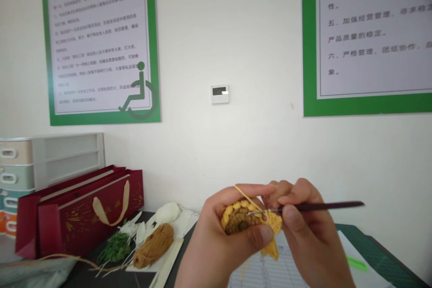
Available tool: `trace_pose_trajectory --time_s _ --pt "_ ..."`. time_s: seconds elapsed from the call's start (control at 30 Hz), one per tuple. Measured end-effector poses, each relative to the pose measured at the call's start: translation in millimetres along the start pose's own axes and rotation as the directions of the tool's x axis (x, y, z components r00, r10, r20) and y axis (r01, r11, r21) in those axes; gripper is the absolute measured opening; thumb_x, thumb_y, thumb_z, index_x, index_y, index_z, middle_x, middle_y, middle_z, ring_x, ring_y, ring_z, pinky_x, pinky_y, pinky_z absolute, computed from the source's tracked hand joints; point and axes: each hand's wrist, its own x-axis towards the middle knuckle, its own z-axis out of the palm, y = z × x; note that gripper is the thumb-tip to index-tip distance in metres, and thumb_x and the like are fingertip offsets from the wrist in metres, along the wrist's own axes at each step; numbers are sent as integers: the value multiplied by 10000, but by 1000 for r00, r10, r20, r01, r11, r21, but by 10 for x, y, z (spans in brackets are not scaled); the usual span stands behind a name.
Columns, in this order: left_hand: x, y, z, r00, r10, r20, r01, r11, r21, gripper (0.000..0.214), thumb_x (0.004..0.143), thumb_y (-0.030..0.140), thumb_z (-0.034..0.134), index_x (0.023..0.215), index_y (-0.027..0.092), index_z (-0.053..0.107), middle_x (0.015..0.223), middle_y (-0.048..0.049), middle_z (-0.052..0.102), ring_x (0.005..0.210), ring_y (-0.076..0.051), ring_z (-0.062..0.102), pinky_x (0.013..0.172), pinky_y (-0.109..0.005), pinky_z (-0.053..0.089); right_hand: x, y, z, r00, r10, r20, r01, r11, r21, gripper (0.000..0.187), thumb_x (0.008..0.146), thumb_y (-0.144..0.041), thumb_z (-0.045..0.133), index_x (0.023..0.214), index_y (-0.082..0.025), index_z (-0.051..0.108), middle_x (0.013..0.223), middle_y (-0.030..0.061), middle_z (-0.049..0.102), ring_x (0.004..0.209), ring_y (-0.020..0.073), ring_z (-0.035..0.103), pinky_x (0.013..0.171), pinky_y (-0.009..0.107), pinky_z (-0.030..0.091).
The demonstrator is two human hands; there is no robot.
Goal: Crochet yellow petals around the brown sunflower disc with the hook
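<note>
My left hand is closed round a small crocheted piece, yellow at the rim and brown in the middle. A yellow yarn strand runs over my left forefinger. My right hand pinches a dark crochet hook, which lies level with its metal tip poked into the yellow stitches. Both hands are raised in front of the white wall, above the dark table.
Two red gift bags stand at the left before a small drawer unit. A skein of tan yarn, green yarn and white pieces lie on the table. A printed sheet and green mat lie below my hands.
</note>
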Motion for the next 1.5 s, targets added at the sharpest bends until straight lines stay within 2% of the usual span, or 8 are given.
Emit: trace_pose_trajectory --time_s 0.27,0.37,0.53,0.8,0.97,1.23,1.4,1.5 --pt "18 -44 42 993 -119 5 119 987 -108 589 588 144 965 1152 240 824 806 -11 698 683 -115 592 654 -223 461 -104 -58 -199 715 -661 228 561 347 -752 293 784 2 705 924 -255 726 871 6 730 778 195 661 698 417 551" --pt "44 -101 -1 964 -237 120 260 932 -253 648 510 61 920 1138 190 829 791 -35 727 677 -138 633 650 -237 493 -74 -58 -155 715 -659 234 650 503 -569 195 863 -53 668 962 -216 705 797 -4 723 695 183 640 642 421 543" --pt "83 -144 -124 954 -233 188 282 909 -307 591 482 43 901 1059 161 848 743 -35 749 677 -143 673 646 -220 504 30 -125 -6 934 -345 -88 331 933 -142 75 1002 -224 581 971 -191 641 614 -16 580 536 145 507 532 348 438" --pt "92 -45 -91 982 -16 190 49 984 -171 270 673 73 869 922 178 861 829 -55 781 772 -151 681 733 -230 516 -3 -58 38 971 237 6 -235 958 167 312 1044 -344 436 760 -233 507 620 -26 426 565 140 426 516 274 432" --pt "32 37 -26 994 -9 -109 16 998 61 478 625 84 926 1074 224 841 698 26 651 604 -74 519 565 -171 401 -5 -26 -38 1000 -9 -22 5 983 -183 75 967 -194 623 924 -250 599 779 -3 612 711 146 590 598 264 499" --pt "55 -67 34 995 -79 -65 79 997 4 680 590 51 934 1226 240 786 751 21 646 646 -108 548 611 -214 427 -46 -74 -239 689 -579 437 624 167 -763 309 768 38 726 928 -227 718 952 18 729 865 181 675 821 417 522" --pt "81 -144 -15 972 -210 106 229 945 -235 639 564 107 942 1182 192 806 849 -44 695 713 -126 575 690 -243 453 -69 -3 -42 931 -360 -64 305 861 -407 119 968 -159 606 1015 -238 682 883 44 719 865 217 686 743 408 566" --pt "72 -108 -34 989 -131 66 140 976 -164 552 600 103 928 1133 201 826 894 -49 712 766 -130 570 699 -221 437 -45 3 17 989 -100 -113 86 989 -121 59 1008 -289 592 991 -264 642 827 21 716 807 203 693 729 376 582"
